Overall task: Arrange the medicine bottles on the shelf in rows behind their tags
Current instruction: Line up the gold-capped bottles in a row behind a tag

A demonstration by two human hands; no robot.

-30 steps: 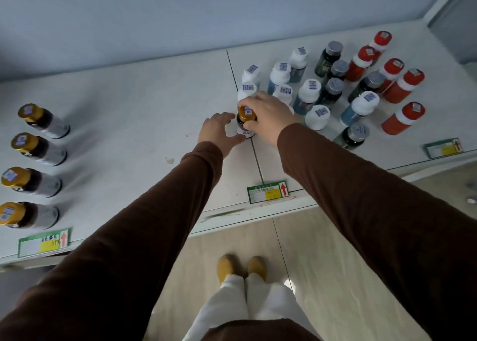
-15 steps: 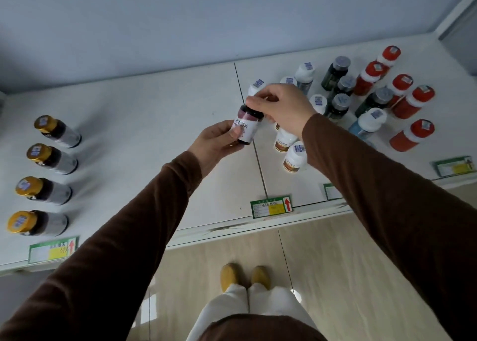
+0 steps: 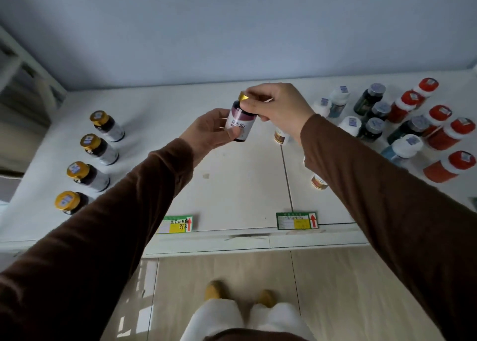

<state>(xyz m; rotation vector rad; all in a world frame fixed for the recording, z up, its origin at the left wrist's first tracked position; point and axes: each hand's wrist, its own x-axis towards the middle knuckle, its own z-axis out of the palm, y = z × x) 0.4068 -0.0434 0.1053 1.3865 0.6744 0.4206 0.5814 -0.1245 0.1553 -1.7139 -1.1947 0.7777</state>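
Bottles with gold caps (image 3: 89,160) stand in a single file at nine o'clock on the shelf (image 3: 245,180), four of them running front to back, the nearest partly hidden by the left sleeve. Their tag is out of sight under that sleeve, as far as I can tell. At about seven o'clock a green tag (image 3: 178,224) sits on the shelf's front edge. Above the middle of the shelf the left hand (image 3: 209,131) wraps around the body of a dark gold-capped bottle (image 3: 241,124), held off the surface, while the right hand (image 3: 278,108) pinches it at the cap. A second tag (image 3: 296,220) lies at five o'clock. Out at two to three o'clock the mixed cluster (image 3: 402,126) of white-, grey- and red-capped bottles waits unsorted.

The held bottle looks like it belongs with the gold-capped file. To do this well I would let the right hand release, carry the bottle over in the left, keep it upright, and set it at the back of that line, label forward, without nudging its neighbours.
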